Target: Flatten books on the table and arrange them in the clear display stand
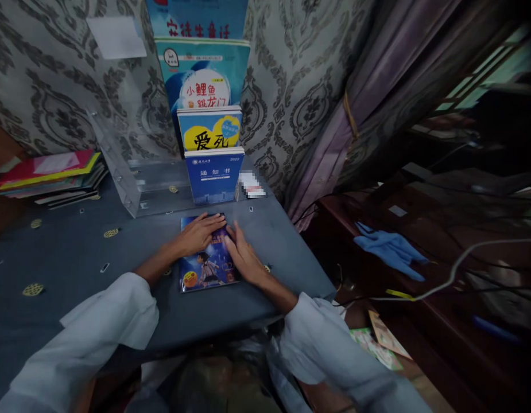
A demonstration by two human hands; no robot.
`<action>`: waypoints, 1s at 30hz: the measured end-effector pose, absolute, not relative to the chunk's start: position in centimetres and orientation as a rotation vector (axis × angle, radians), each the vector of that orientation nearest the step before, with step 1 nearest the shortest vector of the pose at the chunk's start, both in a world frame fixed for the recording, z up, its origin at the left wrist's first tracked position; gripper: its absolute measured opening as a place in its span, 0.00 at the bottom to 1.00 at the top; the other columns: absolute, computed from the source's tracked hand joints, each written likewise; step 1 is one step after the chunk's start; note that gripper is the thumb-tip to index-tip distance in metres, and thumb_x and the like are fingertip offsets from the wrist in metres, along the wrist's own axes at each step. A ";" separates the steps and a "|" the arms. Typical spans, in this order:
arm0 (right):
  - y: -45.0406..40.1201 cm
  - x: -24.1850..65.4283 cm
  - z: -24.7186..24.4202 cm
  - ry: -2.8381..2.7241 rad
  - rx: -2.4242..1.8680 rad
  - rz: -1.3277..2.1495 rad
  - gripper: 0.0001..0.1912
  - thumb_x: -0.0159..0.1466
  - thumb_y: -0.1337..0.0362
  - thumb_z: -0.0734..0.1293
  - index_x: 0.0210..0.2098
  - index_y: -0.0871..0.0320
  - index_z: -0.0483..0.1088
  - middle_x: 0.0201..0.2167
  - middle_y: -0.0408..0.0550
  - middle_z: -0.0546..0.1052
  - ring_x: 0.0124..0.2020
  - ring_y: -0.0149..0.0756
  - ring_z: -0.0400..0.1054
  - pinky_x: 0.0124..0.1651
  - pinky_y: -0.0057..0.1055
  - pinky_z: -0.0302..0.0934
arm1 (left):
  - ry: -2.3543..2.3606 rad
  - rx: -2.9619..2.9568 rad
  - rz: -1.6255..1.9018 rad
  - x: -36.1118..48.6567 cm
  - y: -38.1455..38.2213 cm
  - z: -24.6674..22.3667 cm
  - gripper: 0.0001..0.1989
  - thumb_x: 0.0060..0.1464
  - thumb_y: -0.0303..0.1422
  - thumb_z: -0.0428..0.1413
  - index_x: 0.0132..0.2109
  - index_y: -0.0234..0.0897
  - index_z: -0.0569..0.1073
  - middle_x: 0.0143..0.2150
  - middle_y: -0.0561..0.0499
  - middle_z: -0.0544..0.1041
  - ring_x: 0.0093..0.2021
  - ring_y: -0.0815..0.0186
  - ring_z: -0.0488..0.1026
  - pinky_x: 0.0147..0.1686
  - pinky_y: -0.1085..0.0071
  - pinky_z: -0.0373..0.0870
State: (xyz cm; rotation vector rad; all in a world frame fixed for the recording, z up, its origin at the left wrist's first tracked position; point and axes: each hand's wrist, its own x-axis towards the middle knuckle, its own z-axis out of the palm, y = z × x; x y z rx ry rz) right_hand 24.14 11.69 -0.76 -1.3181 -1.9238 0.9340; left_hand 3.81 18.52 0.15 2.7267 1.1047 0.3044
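Note:
A dark blue book [208, 274] with a cartoon figure on its cover lies flat on the table near the front edge. Across the upper part of its cover rests my left hand [200, 234], palm down with fingers stretched out. My right hand [244, 255] lies against the book's right side, its fingers extended and thumb over the cover. Just beyond the book, several books stand in a tiered clear rack; the lowest is a blue booklet [216, 178], with a yellow-and-blue book [210, 131] and a teal book [205, 69] behind it.
A clear acrylic panel [116, 163] of the rack stands left of the books. Farther left is a stack of colourful folders [54, 172]. A small white card [251, 184] lies right of the rack. Beyond the table's right edge are a blue cloth [390, 249] and cables [452, 267].

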 end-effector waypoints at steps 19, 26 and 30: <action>12.4 24.1 -1.3 -1.792 -1.233 0.989 0.39 0.73 0.44 0.53 0.74 0.61 0.45 0.69 0.61 0.65 0.70 0.46 0.59 0.73 0.51 0.49 | 0.819 2.727 0.298 4.1 7.1 1.2 0.24 0.68 0.27 0.45 0.66 0.46 0.69 0.70 0.50 0.67 0.73 0.60 0.56 0.71 0.49 0.50; 11.1 23.2 -1.4 -2.147 -1.260 0.599 0.32 0.73 0.49 0.56 0.69 0.62 0.59 0.70 0.62 0.62 0.75 0.51 0.47 0.73 0.57 0.45 | 0.817 2.733 0.417 4.3 6.8 1.4 0.21 0.63 0.25 0.49 0.59 0.43 0.75 0.59 0.47 0.77 0.63 0.60 0.70 0.69 0.51 0.56; 10.2 22.5 -0.6 -2.340 -1.167 0.504 0.27 0.76 0.54 0.51 0.65 0.61 0.67 0.67 0.60 0.67 0.74 0.47 0.51 0.73 0.55 0.45 | 0.818 2.654 0.521 4.3 6.4 1.7 0.18 0.64 0.25 0.50 0.55 0.42 0.77 0.54 0.47 0.80 0.58 0.60 0.74 0.67 0.53 0.61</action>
